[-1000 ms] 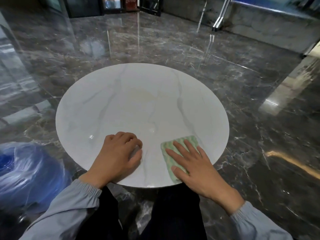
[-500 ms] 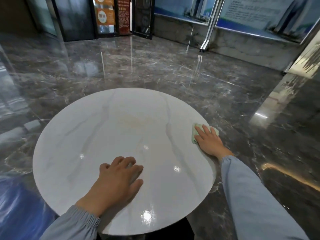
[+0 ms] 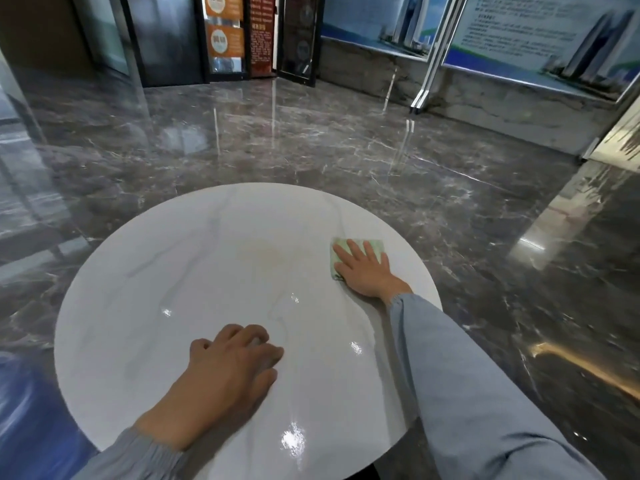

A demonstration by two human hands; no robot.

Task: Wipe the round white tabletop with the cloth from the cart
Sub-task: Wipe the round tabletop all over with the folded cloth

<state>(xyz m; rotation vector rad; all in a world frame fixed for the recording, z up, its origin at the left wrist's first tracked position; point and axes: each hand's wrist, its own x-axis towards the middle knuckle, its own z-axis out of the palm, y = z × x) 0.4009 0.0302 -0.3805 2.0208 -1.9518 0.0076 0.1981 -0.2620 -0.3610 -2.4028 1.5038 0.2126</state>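
Within a second the right hand [image 3: 365, 271], fingers [image 3: 349, 252] spread flat on the green cloth [image 3: 375, 245], had swept it from 5 to 2 o'clock on the worktop [image 3: 194, 271], leaving a faint, possibly yellowish stain [image 3: 259, 254] unwiped, while the left hand [image 3: 230, 365], loosely curled and empty, braced at 6.

Inspector A: Any legible text to record?

Inspector B: None. At eleven o'clock, orange posters [image 3: 222, 29] on the dark door panels carry white lettering, too blurred to read.

Inspector A: And the red sign beside them?

Inspector B: The red panel [image 3: 262, 32] at twelve o'clock shows rows of pale characters, illegible. At two o'clock, a wall display board [image 3: 540, 32] has several lines of small dark print above pictured towers; no word can be made out.

Inspector A: Markings on the worktop or cloth?

Inspector B: No text there.
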